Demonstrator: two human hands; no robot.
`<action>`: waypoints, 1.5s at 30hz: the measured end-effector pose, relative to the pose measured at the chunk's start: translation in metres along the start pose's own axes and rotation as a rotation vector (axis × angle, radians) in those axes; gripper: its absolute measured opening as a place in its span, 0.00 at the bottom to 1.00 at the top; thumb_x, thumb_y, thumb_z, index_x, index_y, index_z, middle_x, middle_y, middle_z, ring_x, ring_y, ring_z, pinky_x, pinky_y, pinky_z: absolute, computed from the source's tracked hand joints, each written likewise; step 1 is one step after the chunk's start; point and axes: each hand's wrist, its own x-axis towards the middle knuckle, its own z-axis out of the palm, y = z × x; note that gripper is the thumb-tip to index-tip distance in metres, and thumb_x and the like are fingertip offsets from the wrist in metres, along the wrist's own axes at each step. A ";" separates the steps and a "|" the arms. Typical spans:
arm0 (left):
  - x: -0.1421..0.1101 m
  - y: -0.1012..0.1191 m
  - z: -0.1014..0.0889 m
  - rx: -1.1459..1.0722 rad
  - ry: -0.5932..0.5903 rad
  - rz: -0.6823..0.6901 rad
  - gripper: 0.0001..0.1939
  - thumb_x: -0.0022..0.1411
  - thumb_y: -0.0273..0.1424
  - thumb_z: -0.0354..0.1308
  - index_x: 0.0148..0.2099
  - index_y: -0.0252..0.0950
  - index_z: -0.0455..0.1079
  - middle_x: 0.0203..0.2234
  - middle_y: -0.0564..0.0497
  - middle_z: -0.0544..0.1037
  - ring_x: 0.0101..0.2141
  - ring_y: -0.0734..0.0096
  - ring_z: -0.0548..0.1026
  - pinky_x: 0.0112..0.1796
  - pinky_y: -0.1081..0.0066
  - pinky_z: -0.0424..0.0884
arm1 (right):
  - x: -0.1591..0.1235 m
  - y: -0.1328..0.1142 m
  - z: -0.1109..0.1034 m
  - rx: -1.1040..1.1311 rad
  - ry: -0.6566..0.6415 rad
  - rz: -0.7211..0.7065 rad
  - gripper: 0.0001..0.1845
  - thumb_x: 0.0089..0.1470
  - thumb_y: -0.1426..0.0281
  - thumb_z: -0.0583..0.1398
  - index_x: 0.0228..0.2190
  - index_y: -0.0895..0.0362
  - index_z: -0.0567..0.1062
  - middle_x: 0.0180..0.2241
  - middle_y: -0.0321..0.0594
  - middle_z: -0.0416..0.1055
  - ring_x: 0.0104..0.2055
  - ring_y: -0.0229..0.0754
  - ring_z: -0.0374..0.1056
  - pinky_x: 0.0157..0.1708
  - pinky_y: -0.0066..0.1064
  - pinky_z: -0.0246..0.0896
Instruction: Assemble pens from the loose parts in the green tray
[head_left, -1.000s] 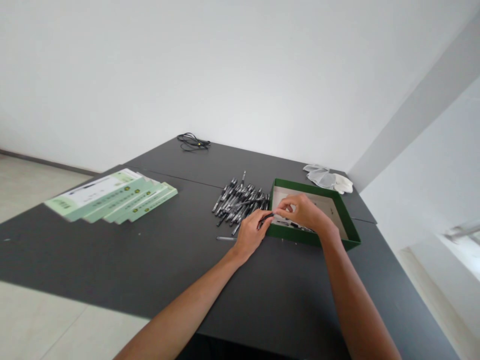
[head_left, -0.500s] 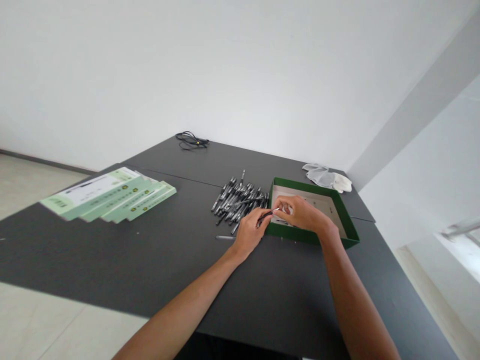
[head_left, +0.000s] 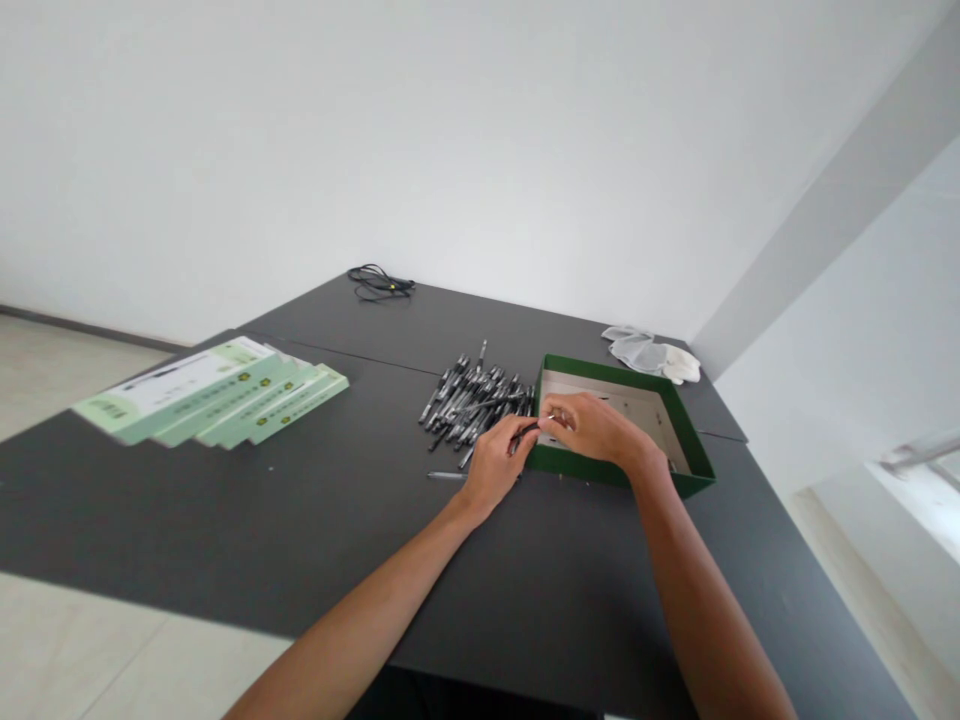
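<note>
A dark pen (head_left: 525, 431) is pinched in my left hand (head_left: 493, 465), its far end reaching toward my right hand. My right hand (head_left: 592, 428) is closed at that end of the pen, its fingertips meeting those of the left. Both hands are over the near left corner of a green open box (head_left: 600, 471) with a pale inside; small dark bits lie on its floor. Just left of the box is a heap of black and clear pens (head_left: 469, 400). A single pen (head_left: 447, 475) lies apart in front of the heap, beside my left wrist.
Several light green boxes (head_left: 202, 390) lie fanned out at the left of the dark table (head_left: 337, 540). A coiled black cable (head_left: 381, 283) rests near the back edge. White gloves (head_left: 679, 364) and clear plastic (head_left: 636, 350) lie behind the green box, near a wall.
My fingers have shifted slightly at the pen, and the hands remain together over the box corner. The whole view has moved a little; the things on the table stay put.
</note>
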 end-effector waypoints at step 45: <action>-0.002 -0.006 0.001 0.090 0.064 0.060 0.08 0.72 0.36 0.58 0.41 0.38 0.71 0.33 0.50 0.77 0.36 0.67 0.75 0.37 0.70 0.69 | 0.003 -0.004 0.005 0.072 -0.058 0.018 0.23 0.64 0.64 0.53 0.18 0.57 0.61 0.18 0.30 0.51 0.23 0.32 0.48 0.27 0.31 0.38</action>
